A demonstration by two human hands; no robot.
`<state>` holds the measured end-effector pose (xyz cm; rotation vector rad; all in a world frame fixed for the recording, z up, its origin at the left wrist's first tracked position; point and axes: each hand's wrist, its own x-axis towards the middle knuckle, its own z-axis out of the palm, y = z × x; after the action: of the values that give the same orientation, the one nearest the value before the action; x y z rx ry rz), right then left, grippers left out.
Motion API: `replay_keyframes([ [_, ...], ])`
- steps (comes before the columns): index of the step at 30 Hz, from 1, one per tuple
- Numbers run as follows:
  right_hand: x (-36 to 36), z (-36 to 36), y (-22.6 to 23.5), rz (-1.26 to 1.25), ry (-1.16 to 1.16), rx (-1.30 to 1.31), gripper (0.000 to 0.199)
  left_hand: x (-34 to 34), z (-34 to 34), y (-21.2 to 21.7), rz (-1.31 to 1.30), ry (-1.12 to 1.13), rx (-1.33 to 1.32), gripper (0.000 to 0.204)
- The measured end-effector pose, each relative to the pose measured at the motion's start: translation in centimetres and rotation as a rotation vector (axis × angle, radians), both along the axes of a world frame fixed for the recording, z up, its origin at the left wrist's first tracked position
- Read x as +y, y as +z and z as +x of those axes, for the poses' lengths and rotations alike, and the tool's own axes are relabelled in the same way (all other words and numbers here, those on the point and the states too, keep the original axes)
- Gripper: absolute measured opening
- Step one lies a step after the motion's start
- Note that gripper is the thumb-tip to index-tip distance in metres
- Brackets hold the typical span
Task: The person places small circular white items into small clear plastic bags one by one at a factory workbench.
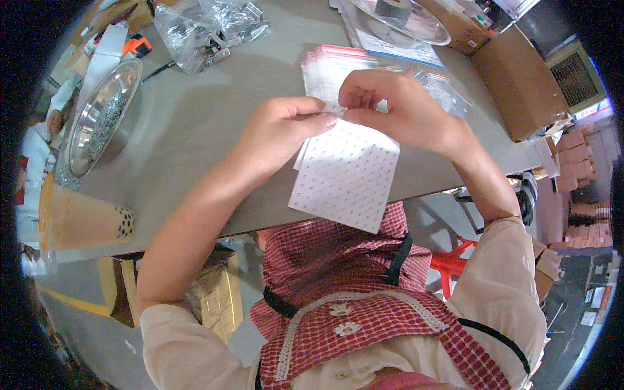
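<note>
A white paper sheet (351,175) with rows of small grey marks, like label backing, hangs over the table's near edge. My left hand (276,127) pinches its top edge between thumb and forefinger. Beside it, my right hand (406,107) is closed with thumb and curled fingers at the same top edge, by a small whitish strip (335,109). Part of another white layer shows behind the sheet's left side. Just beyond my hands lies a stack of zip bags (331,58) with red top strips, partly hidden by my right hand.
At left stand a metal bowl of small metal parts (107,123) and a lidded drink cup (84,218). Bagged metal pieces (208,36) lie at the back. More clear bags (442,91), a clear round dish (416,26) and a cardboard box (520,84) are at right.
</note>
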<state>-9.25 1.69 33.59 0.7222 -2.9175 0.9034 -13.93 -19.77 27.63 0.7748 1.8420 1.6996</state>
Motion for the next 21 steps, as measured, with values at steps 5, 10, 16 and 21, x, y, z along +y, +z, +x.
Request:
replay_keyframes([
  [5,-0.9,1.0,-0.8,0.111,-0.04,0.274,0.016,0.1,-0.2,-0.3,-0.016,0.001,-0.016,0.025],
  [10,-1.6,2.3,-1.9,0.269,0.043,0.629,0.016,0.2,-0.1,0.3,-0.003,-0.003,-0.197,0.027],
  [16,0.7,0.8,-0.9,0.041,0.111,0.403,0.01,-0.1,0.0,0.3,0.029,0.009,-0.223,0.027],
  [21,7.9,-5.9,-0.2,-0.152,-0.155,-0.268,0.015,0.0,-0.4,0.4,0.013,-0.055,-0.212,0.028],
])
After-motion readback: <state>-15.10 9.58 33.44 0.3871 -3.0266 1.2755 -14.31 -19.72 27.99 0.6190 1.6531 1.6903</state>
